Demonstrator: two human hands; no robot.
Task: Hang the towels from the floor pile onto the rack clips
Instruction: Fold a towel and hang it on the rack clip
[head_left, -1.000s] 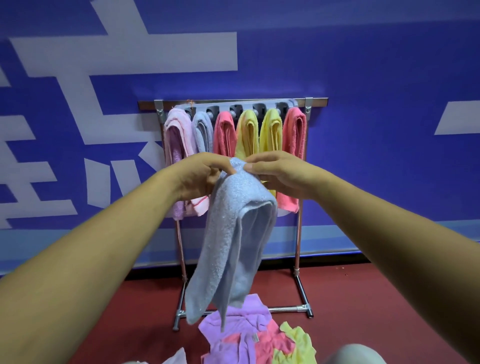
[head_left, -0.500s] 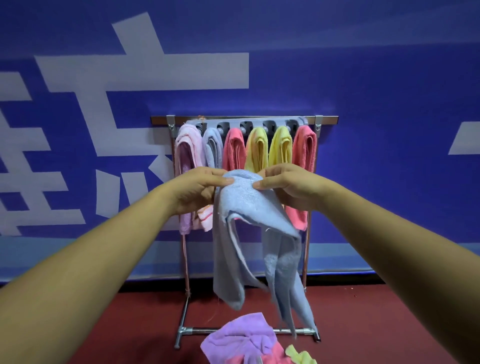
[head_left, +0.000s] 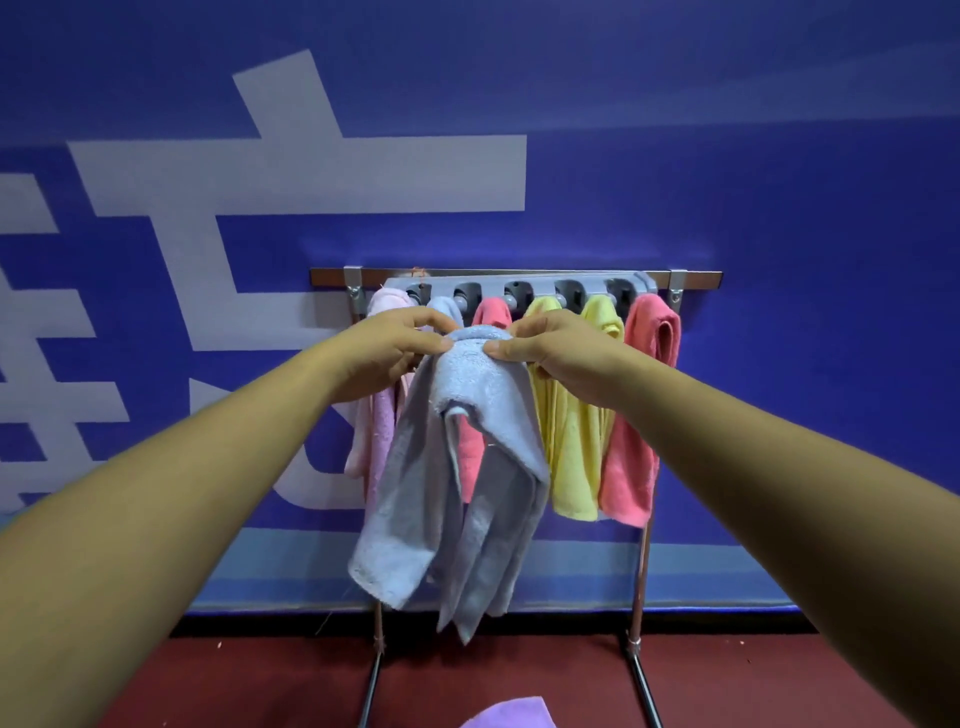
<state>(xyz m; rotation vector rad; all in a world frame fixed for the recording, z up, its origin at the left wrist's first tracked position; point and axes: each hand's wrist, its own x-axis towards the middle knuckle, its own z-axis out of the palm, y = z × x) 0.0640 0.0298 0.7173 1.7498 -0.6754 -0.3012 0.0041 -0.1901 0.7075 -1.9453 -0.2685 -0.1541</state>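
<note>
The left fingers (head_left: 435, 342) and right fingers (head_left: 500, 351) each pinch the top fold of a blue towel (head_left: 470, 410), thumbs toward the camera and the other fingers curled behind the cloth. The left hand (head_left: 395, 353) and right hand (head_left: 563, 358) sit close together at the same height, with only the bunched top of the towel between them. Both forearms reach out and up from the bottom corners of the view.

The blue towel hangs from this grip in several loose folds. Its lower ends dangle free above the floor (head_left: 519, 675) and touch nothing beneath. It is held just in front of the rack (head_left: 696, 279), slightly below the grey clip strip (head_left: 540, 283), and whether it touches the strip cannot be told.

Six towels hang side by side from the strip. From the left they are a pale pink towel (head_left: 375, 441), a light blue one (head_left: 445, 307), a coral one (head_left: 470, 457), two yellow ones (head_left: 551, 415) (head_left: 597, 327) and another coral one (head_left: 636, 415). The hands and the held towel cover much of the first three.

The rack stands on metal legs against a blue wall (head_left: 779, 208) with large pale markings. The edge of a purple towel (head_left: 511, 714) lies on the red floor at the bottom of the view.
</note>
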